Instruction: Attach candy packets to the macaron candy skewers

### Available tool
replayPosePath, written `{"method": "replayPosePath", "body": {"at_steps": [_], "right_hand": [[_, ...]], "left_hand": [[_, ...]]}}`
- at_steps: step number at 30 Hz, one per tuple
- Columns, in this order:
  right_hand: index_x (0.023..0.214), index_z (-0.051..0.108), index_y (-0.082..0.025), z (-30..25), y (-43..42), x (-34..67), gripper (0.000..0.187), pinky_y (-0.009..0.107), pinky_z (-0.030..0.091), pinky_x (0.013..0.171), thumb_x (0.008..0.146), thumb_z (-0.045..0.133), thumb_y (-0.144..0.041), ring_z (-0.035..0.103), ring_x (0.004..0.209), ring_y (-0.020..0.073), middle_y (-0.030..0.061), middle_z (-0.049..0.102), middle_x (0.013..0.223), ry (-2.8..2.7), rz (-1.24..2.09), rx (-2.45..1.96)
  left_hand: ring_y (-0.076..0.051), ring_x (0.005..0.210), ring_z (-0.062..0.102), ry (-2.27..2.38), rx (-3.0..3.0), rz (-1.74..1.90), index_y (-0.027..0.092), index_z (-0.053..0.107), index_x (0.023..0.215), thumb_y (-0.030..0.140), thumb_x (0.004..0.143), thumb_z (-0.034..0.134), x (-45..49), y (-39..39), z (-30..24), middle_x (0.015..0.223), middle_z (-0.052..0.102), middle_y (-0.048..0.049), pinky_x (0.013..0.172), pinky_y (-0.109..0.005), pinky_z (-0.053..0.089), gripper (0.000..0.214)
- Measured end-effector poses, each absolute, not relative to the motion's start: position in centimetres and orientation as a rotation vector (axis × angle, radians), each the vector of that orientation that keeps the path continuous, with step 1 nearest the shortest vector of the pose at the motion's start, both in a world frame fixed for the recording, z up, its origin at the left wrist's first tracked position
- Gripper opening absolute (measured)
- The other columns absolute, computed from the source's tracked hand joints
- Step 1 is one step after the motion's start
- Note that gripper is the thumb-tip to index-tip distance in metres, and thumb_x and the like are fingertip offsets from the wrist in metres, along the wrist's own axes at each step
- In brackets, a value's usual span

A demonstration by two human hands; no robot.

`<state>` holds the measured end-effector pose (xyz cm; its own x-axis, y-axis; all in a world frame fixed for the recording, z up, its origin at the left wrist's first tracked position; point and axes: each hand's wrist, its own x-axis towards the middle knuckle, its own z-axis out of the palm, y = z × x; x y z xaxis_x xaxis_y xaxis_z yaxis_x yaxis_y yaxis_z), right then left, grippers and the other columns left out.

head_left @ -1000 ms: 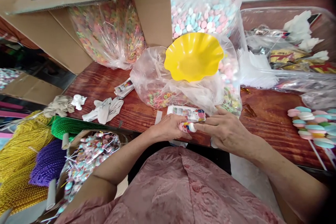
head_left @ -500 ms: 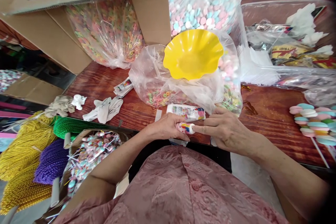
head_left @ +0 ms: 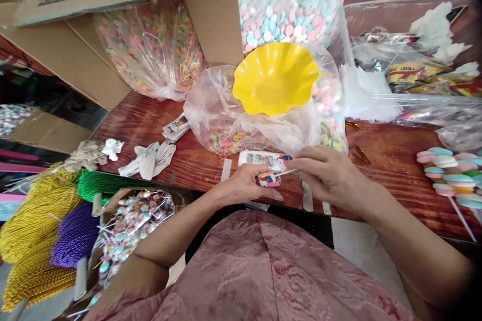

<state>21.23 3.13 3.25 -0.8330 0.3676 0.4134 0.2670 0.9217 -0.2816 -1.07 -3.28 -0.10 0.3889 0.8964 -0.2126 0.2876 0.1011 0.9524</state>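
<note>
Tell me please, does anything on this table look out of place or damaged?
The yellow bowl looks odd: it rests on soft plastic bags, not on the table, and appears tilted. Crumpled, glove-like items lie loose near the edge. I see no clear spill or damage.

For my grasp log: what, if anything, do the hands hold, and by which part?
The left hand grips a small printed packet by its left end; the right hand pinches a thin white stick near its right end.

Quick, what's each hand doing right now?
Left hand: closed, holding a small printed packet.
Right hand: fingertips closed on a thin white stick at the packet's end.
</note>
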Motion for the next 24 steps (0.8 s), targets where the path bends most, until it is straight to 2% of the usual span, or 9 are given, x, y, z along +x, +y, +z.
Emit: {"method": "replayPosePath", "body": {"at_steps": [3, 8, 12, 14, 16, 18, 21, 24], "right_hand": [[0.094, 0.064, -0.018, 4.4, 3.8, 21.5, 0.024, 0.026, 0.035, 0.065, 0.091, 0.043, -0.007, 0.054, 0.070, 0.0134, 0.0030, 0.063, 0.077, -2.680, 0.304, -0.416], [0.099, 0.062, -0.015, 5.4, 3.3, 19.6, 0.021, 0.028, 0.031, 0.064, 0.089, 0.045, -0.008, 0.055, 0.068, 0.0144, 0.0043, 0.067, 0.079, -2.858, 0.252, -0.393], [0.096, 0.059, -0.016, 5.8, 2.9, 18.3, 0.016, 0.028, 0.024, 0.059, 0.087, 0.046, -0.011, 0.049, 0.060, 0.0151, 0.0034, 0.061, 0.068, -2.963, 0.154, -0.556], [0.095, 0.058, -0.015, 6.0, 3.1, 18.0, 0.014, 0.028, 0.022, 0.059, 0.088, 0.047, -0.015, 0.048, 0.058, 0.0152, 0.0037, 0.060, 0.067, -3.009, 0.144, -0.606], [0.097, 0.058, -0.015, 6.1, 3.6, 17.9, 0.014, 0.027, 0.023, 0.059, 0.089, 0.046, -0.018, 0.050, 0.059, 0.0158, 0.0041, 0.060, 0.067, -3.015, 0.187, -0.681], [0.099, 0.058, -0.015, 6.2, 4.1, 17.9, 0.017, 0.027, 0.025, 0.059, 0.091, 0.044, -0.018, 0.051, 0.059, 0.0159, 0.0027, 0.059, 0.064, -2.989, 0.285, -0.733], [0.099, 0.060, -0.017, 6.2, 4.7, 17.9, 0.018, 0.026, 0.033, 0.061, 0.094, 0.043, -0.019, 0.055, 0.063, 0.0151, 0.0017, 0.061, 0.068, -2.839, 0.564, -0.643], [0.107, 0.061, -0.021, 5.5, 4.7, 18.2, 0.018, 0.025, 0.044, 0.068, 0.095, 0.051, -0.029, 0.061, 0.077, 0.0145, 0.0025, 0.066, 0.085, -2.393, 0.845, -0.642]], "left_hand": [[-0.010, 0.064, 0.043, 1.128, 1.422, 0.739, 0.014, 0.062, 0.073, 0.047, 0.067, 0.082, -0.6, -3.1, 0.3, 0.065, 0.048, 0.0045, 0.062, -0.022, 0.036, 0.039], [-0.013, 0.078, 0.052, 0.936, 1.438, 0.951, 0.013, 0.068, 0.085, 0.048, 0.078, 0.074, 1.1, -2.6, -0.1, 0.079, 0.059, 0.0001, 0.076, -0.026, 0.045, 0.036], [-0.015, 0.082, 0.056, 0.886, 1.360, 1.087, 0.013, 0.068, 0.082, 0.050, 0.078, 0.073, 1.8, -2.4, -1.4, 0.080, 0.062, -0.0022, 0.080, -0.029, 0.047, 0.038], [-0.017, 0.086, 0.058, 0.885, 1.351, 1.093, 0.013, 0.070, 0.090, 0.049, 0.072, 0.079, 1.5, -2.5, -1.5, 0.085, 0.064, -0.0031, 0.082, -0.029, 0.048, 0.041], [-0.018, 0.092, 0.059, 0.914, 1.339, 1.067, 0.016, 0.069, 0.107, 0.048, 0.066, 0.084, 0.9, -2.6, -1.3, 0.099, 0.067, -0.0050, 0.085, -0.029, 0.048, 0.054], [-0.018, 0.093, 0.060, 0.973, 1.300, 1.058, 0.017, 0.068, 0.116, 0.051, 0.067, 0.082, 0.4, -2.8, -1.0, 0.106, 0.068, -0.0063, 0.086, -0.030, 0.048, 0.061], [-0.016, 0.086, 0.060, 1.023, 1.223, 1.108, 0.016, 0.074, 0.099, 0.056, 0.078, 0.071, 0.0, -2.9, -1.3, 0.092, 0.069, -0.0047, 0.083, -0.030, 0.048, 0.045], [-0.014, 0.084, 0.060, 1.059, 1.193, 1.272, 0.017, 0.075, 0.083, 0.054, 0.084, 0.066, 0.1, -2.8, -1.9, 0.086, 0.066, -0.0031, 0.083, -0.029, 0.048, 0.037]]}}
